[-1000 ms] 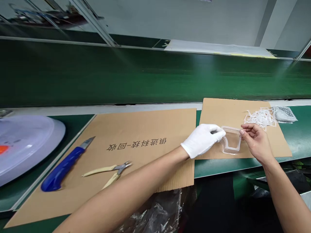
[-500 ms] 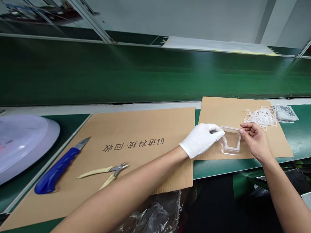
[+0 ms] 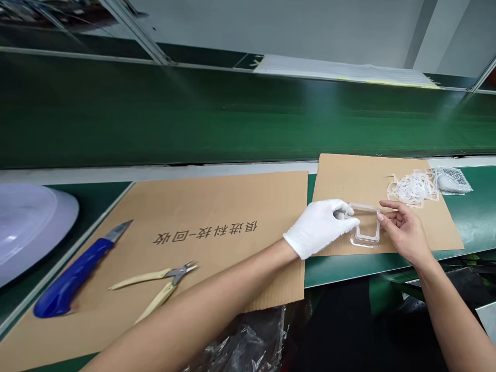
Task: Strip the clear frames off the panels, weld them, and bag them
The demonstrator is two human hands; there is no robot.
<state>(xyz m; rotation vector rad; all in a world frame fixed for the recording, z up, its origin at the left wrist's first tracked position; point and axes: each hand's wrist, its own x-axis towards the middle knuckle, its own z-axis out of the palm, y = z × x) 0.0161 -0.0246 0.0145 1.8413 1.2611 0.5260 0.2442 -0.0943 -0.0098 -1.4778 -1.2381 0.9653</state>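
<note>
My left hand [image 3: 320,227], in a white glove, pinches the left edge of a clear plastic frame part [image 3: 365,231]. My bare right hand [image 3: 403,232] grips the same part by its right edge with fingers curled. The part hangs just above the smaller cardboard sheet [image 3: 349,175]. Beyond my right hand lies a pile of white plastic trimmings [image 3: 414,186].
A large cardboard sheet [image 3: 217,206] with printed characters carries a blue-handled knife [image 3: 73,276] and cream-handled cutters [image 3: 158,281]. A translucent round lid [image 3: 27,222] lies at the left. A green conveyor belt [image 3: 232,113] runs behind. A small bag [image 3: 451,179] sits far right; crumpled plastic [image 3: 251,341] hangs below the bench edge.
The view has drifted, so the tools and lid sit further left. Both hands keep hold of the clear part, which has turned slightly and sunk a little toward the cardboard.
</note>
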